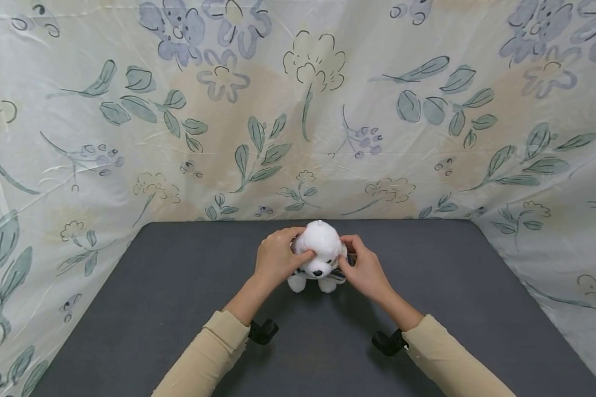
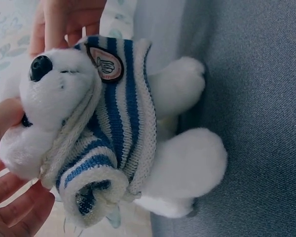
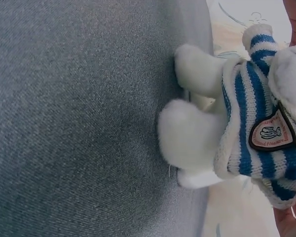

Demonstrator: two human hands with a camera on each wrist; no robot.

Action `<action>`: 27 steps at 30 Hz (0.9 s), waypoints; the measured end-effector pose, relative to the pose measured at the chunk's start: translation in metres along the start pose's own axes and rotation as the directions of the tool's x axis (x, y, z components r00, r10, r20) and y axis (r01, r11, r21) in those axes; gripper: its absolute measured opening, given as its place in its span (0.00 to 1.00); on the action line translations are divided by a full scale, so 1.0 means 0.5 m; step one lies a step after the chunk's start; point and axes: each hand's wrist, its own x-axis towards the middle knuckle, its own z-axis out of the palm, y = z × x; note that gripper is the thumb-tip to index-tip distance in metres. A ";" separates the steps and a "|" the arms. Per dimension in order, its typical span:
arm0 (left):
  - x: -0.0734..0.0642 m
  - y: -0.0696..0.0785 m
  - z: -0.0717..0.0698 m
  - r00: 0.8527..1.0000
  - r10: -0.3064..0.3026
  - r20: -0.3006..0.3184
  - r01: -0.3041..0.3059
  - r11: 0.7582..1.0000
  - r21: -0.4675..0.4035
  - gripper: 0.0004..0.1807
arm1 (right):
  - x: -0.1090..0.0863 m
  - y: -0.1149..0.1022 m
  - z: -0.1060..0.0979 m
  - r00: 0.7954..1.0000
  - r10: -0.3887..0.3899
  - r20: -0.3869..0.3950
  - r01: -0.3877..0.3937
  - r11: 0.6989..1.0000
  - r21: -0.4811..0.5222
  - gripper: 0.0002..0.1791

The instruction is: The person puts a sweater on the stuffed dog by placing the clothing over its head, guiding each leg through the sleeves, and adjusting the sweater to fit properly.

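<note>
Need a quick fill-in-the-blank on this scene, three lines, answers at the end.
1. The white plush toy has a nose that is ____ in colour.
2. The toy's knitted sweater has white and ____ stripes.
3. In the left wrist view, the left hand has its thumb tip right beside the toy's ____.

Missing words: black; blue; eye.

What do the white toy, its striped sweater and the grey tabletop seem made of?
White toy: matte plush, from its fuzzy outline; probably synthetic. Striped sweater: soft knitted yarn, its stitches visible; fibre unclear. Grey tabletop: apparently dull cloth, from its fine woven grain.
</note>
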 end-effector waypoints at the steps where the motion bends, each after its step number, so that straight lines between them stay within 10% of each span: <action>1: 0.000 0.000 0.000 1.000 0.000 0.000 0.000 1.000 0.001 0.25 | 0.000 0.001 0.000 1.000 0.004 -0.002 -0.004 1.000 0.000 0.19; 27: 0.002 -0.006 0.002 1.000 0.011 0.006 -0.011 1.000 -0.026 0.25 | 0.003 0.049 0.031 0.992 0.117 0.036 -0.118 0.993 0.013 0.25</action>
